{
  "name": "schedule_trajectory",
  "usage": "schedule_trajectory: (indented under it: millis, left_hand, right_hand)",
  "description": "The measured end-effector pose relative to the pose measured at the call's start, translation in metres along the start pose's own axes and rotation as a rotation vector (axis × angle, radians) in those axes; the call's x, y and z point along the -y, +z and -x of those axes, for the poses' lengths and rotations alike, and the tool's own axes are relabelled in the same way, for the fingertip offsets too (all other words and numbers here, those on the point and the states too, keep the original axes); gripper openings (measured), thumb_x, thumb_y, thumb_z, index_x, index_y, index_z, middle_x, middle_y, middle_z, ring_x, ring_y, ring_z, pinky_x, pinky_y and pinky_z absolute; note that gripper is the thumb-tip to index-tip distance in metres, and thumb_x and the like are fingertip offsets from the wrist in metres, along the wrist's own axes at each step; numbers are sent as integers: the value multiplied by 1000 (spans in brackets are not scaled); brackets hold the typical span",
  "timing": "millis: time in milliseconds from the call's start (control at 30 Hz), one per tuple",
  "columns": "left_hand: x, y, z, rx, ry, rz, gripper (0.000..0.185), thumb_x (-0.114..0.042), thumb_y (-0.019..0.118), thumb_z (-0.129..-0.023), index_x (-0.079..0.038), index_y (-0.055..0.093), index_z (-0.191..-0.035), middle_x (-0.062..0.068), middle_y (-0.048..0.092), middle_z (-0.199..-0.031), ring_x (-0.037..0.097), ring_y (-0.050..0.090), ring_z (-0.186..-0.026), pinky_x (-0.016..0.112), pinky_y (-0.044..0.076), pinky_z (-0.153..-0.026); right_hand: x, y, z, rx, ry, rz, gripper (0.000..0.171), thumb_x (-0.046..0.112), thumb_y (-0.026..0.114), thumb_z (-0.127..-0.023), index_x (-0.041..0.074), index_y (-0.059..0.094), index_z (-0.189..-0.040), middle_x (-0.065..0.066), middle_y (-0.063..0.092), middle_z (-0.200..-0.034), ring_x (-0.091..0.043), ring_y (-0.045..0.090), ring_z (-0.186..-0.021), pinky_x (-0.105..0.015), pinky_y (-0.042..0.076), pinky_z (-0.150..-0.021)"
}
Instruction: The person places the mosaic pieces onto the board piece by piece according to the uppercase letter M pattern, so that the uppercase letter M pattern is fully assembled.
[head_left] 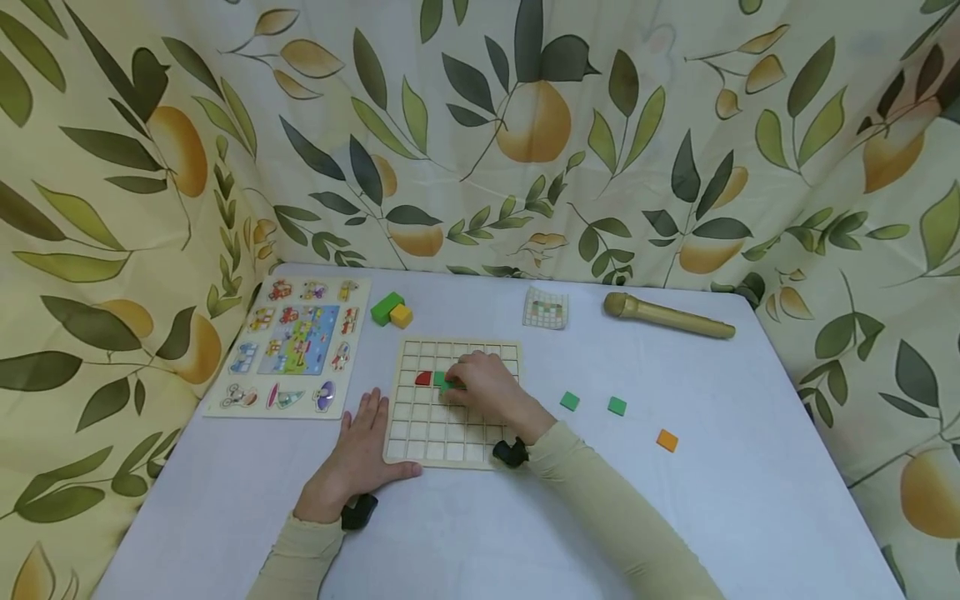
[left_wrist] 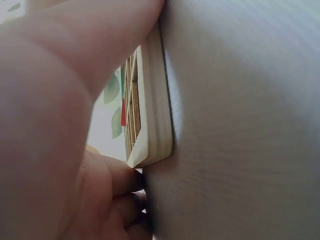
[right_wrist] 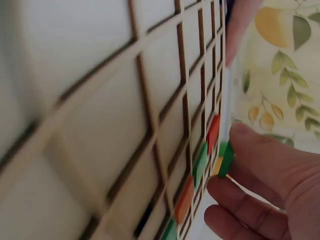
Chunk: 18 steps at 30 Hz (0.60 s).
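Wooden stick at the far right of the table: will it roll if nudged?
The stick looks round along its whole length, so a sideways nudge would probably roll it across the smooth table. Its thicker head may make it curve. It looks like stiff, solid wood.

text: none legible | pale picture puzzle board with small vehicle drawings (head_left: 288,348): pictures only | small square card with a coloured check pattern (head_left: 545,307): no lettering readable
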<state>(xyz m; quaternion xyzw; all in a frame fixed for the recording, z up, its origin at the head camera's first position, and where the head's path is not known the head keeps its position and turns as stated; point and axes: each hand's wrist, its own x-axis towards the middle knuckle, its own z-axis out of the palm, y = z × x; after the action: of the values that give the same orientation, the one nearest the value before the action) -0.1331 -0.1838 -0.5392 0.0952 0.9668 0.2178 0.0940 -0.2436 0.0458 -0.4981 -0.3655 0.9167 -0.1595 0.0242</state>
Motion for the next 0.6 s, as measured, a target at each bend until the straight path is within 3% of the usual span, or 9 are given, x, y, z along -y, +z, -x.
schedule_trajectory:
  millis: [233, 400, 600]
  left_hand:
    - [-1, -1, 0, 4, 9, -12, 124, -68, 73, -72, 12, 19, -149, 26, 8, -158, 39, 3, -146, 61, 5, -112]
    - [0, 0, 0, 4, 9, -12, 124, -69, 72, -72, 12, 18, -150, 26, 7, -159, 38, 2, -146, 61, 5, -112]
    - [0, -1, -1, 5, 0, -9, 125, -69, 73, -71, 12, 18, -150, 26, 8, -158, 39, 2, -146, 61, 5, -112]
  right_hand:
    - [28, 16, -25, 56, 19, 78, 21, 35, 74, -87, 18, 76, -99, 7, 60, -82, -15, 56, -82, -38, 46, -75]
    - [36, 25, -30, 38, 34, 116, 23, 33, 73, -88, 18, 76, -105, 6, 64, -91, -16, 57, -91, -41, 45, -83]
    - [36, 29, -30, 19, 66, 141, 23, 35, 73, -88, 21, 76, -106, 6, 66, -95, -15, 57, -91, -39, 44, -82]
